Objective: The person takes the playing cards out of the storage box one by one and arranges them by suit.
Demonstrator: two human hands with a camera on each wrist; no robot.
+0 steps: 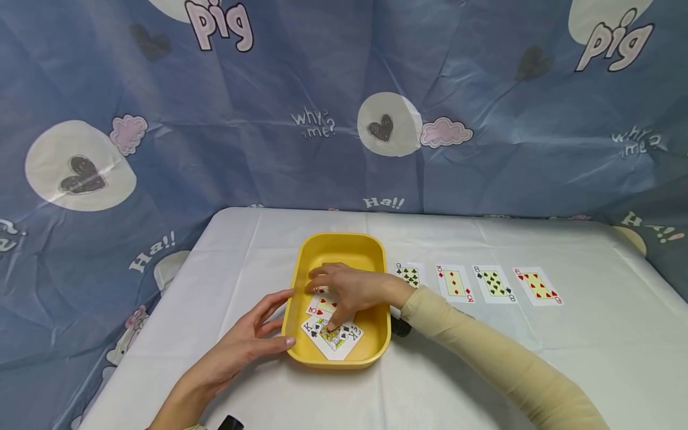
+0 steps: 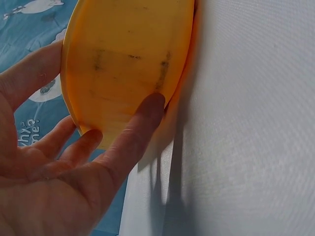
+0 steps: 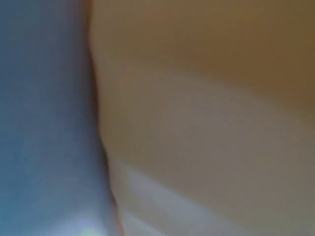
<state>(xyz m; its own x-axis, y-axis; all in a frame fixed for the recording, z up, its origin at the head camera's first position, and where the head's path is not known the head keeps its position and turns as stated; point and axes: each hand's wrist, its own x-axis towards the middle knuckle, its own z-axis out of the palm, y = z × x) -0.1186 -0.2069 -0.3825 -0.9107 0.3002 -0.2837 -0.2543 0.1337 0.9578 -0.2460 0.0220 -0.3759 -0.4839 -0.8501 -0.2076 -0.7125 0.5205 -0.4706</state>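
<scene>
1. Head view: the king and heart card lie inside the yellow tray, partly under the right hand, whose grip cannot be told.
2. The left hand, unclenched, touches the tray with extended fingers; light pressure should steady it.
3. Working gently would likely avoid bending either card.

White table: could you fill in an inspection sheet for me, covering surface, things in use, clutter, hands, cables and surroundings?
Surface: white table, lightly creased.
Things in use: yellow tray holding playing cards, a king among them; four face-up cards in a row to its right, the leftmost partly hidden.
Clutter: nothing seen.
Hands: left hand touches the tray's left side; right hand reaches into it, over the cards.
Cables: nothing seen.
Surroundings: blue printed cloth behind the table.
</scene>
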